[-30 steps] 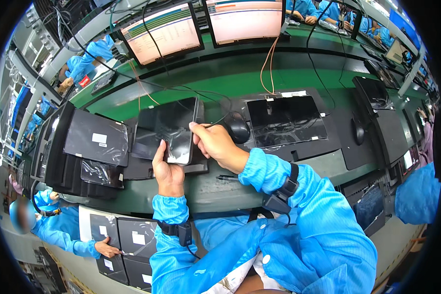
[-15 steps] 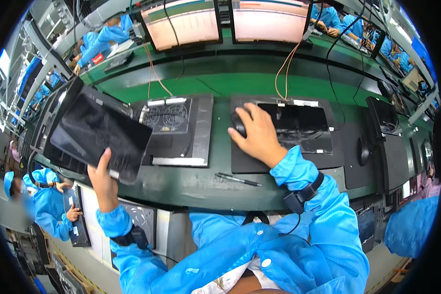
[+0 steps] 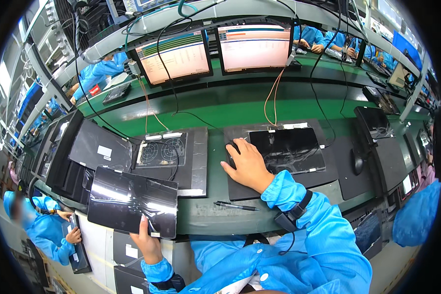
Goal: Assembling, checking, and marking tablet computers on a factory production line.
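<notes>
My left hand (image 3: 149, 247) grips a glossy black tablet-like screen panel (image 3: 127, 201) by its near edge, thumb on the glass and the other fingers underneath. The panel is held over the bench's near left edge, with light streaks reflected on it. My right hand (image 3: 250, 166) rests curved over a black computer mouse (image 3: 229, 149), mostly hidden under the fingers. Just right of it, another black screen panel (image 3: 291, 149) lies on a dark mat, with a cable at its top edge. A pen (image 3: 235, 206) lies near the bench's front edge.
Two lit monitors (image 3: 174, 56) stand at the back. A board with two round fan-like shapes (image 3: 161, 152) lies left of centre, beside a dark labelled panel (image 3: 100, 144) leaning on a black rack (image 3: 59, 152). Co-workers in blue (image 3: 46, 220) sit around. Cables hang overhead.
My left hand has brought the panel nearer to me and rightward, turning it more level. My right hand stays on the mouse. The head view has tilted upward.
</notes>
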Tool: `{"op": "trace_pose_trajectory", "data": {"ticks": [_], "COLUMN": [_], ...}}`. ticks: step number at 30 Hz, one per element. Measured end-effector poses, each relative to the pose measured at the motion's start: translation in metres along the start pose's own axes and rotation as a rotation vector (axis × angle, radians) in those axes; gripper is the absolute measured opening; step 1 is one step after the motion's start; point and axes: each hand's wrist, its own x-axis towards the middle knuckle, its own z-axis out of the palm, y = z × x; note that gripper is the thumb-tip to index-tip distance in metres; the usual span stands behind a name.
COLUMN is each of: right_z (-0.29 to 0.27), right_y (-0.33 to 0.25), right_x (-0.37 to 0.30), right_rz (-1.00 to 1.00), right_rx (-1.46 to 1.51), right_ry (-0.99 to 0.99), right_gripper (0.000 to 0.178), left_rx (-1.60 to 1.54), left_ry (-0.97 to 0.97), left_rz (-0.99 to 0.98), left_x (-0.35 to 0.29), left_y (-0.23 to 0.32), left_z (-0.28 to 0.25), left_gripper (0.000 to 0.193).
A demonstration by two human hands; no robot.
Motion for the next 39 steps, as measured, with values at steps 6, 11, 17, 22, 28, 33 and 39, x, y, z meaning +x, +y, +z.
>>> {"op": "trace_pose_trajectory", "data": {"ticks": [6,11,17,22,28,33,39], "right_z": [-0.001,-0.001,-0.003,-0.002,0.0,-0.002,-0.014], "right_y": [0.0,0.0,-0.001,-0.001,0.001,0.001,-0.016], "right_x": [0.001,-0.001,-0.001,0.0,0.0,-0.002,0.005], "right_rz": [0.012,0.024,0.03,0.028,0.022,0.021,-0.052], "right_rx": [0.01,0.031,0.043,0.029,0.02,0.013,-0.147], "right_ry": [-0.016,-0.014,-0.021,-0.023,-0.014,-0.026,0.072], "right_gripper": [0.047,0.045,0.045,0.045,0.046,0.048,0.05], "left_rx": [0.028,0.035,0.021,0.047,0.025,0.028,0.052], "left_ry": [0.003,0.017,0.022,0.038,0.045,0.036,0.062], "left_rz": [0.01,0.002,-0.004,-0.017,-0.013,-0.04,0.027], "left_x": [-0.007,-0.009,-0.015,-0.017,-0.02,-0.025,-0.028], "left_y": [-0.011,-0.017,-0.014,-0.018,-0.017,-0.012,-0.01], "left_z": [-0.011,-0.025,-0.025,-0.031,-0.027,-0.025,-0.032], "left_gripper": [0.034,0.035,0.034,0.032,0.032,0.03,0.032]}}
